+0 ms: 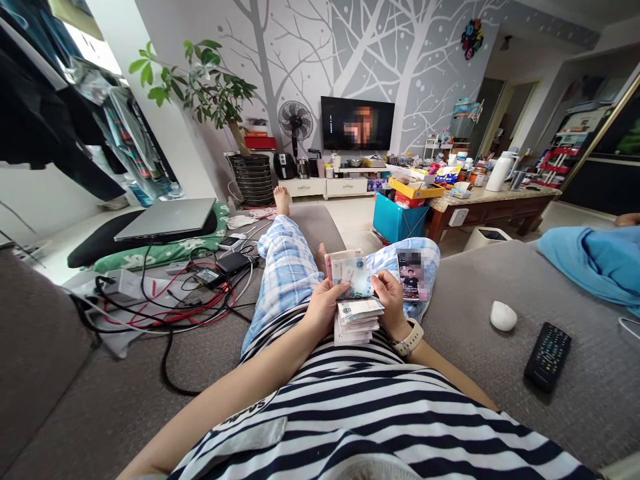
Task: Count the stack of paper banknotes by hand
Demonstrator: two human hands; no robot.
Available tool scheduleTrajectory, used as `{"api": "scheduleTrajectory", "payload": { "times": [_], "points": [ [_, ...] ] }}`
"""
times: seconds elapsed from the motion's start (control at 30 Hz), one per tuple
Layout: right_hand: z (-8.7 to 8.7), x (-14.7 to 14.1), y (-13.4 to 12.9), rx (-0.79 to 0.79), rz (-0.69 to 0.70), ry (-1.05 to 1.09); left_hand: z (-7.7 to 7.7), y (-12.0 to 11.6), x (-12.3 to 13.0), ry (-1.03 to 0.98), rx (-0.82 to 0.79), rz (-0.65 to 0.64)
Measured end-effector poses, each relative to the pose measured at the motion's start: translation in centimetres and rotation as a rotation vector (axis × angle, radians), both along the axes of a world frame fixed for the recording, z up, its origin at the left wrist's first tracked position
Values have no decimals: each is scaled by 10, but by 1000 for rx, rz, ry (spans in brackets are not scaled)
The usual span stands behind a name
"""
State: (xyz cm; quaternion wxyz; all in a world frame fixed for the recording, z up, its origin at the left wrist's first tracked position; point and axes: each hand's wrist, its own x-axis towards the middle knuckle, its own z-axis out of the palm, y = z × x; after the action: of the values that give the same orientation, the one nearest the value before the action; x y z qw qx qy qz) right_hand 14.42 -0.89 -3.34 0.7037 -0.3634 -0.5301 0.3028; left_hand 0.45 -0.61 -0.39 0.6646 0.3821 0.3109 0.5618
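Paper banknotes [356,300] held in both hands

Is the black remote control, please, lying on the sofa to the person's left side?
No, the remote control lies on the sofa to the person's right, beside a white mouse.

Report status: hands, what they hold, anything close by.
Left hand grips banknote stack. Right hand pinches top notes. Phone on knee, clear.

Remote [547,355] and laptop [167,217] on sofa [575,280]
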Motion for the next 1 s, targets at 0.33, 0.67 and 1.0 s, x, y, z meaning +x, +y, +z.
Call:
{"api": "scheduleTrajectory", "payload": {
  "times": [0.33,0.67,1.0],
  "points": [
    [4,0,-1,-3,-52,-14,-2,3,-1,22,-3,9],
    [5,0,-7,55,-7,-22,0,6,-3,80,1,140],
    [4,-1,-9,75,28,-19,-3,6,-3,119,18,136]
  ]
}}
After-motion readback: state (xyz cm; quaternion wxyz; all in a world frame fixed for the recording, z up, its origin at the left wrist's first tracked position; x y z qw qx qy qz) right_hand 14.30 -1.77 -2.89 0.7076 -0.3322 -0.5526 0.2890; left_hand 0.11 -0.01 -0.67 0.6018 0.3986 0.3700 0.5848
